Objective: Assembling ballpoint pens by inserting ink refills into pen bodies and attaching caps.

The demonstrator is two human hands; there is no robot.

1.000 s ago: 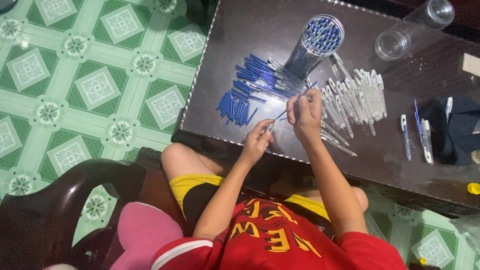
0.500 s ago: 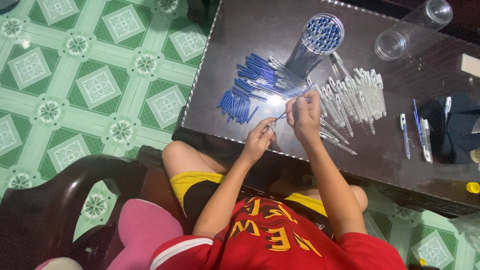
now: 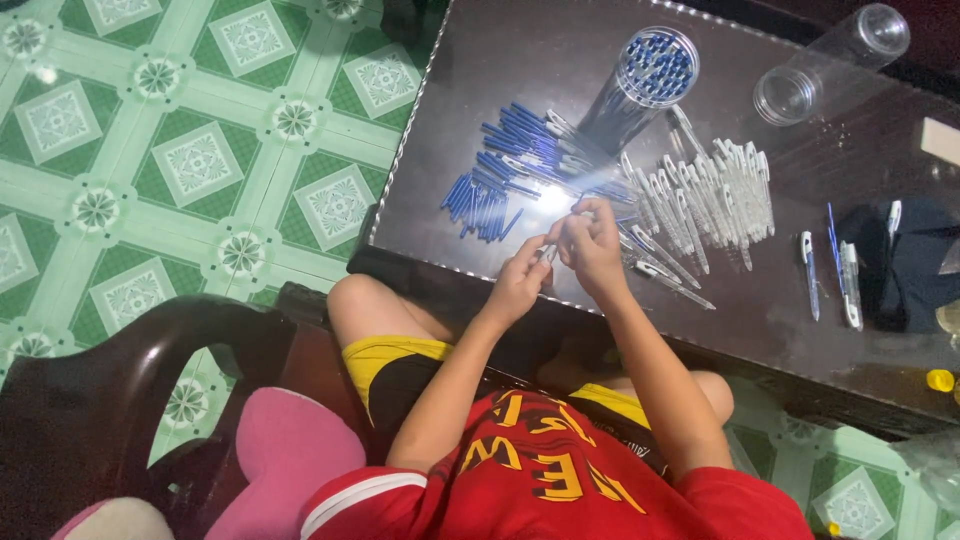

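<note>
1. While both hands meet at frame centre, a small pen part (image 3: 552,252) lies pinched between them, its axis too small to tell.
2. Left hand (image 3: 520,283) fingers grip it.
3. Right hand (image 3: 590,243) fingers curl closed on it, above the dark table (image 3: 450,120).

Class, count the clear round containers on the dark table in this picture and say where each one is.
3. One upright tube filled with blue pieces stands behind the hands; two empty ones, a cup and a jar, lie at the table's far right. Others may sit out of frame.
</note>
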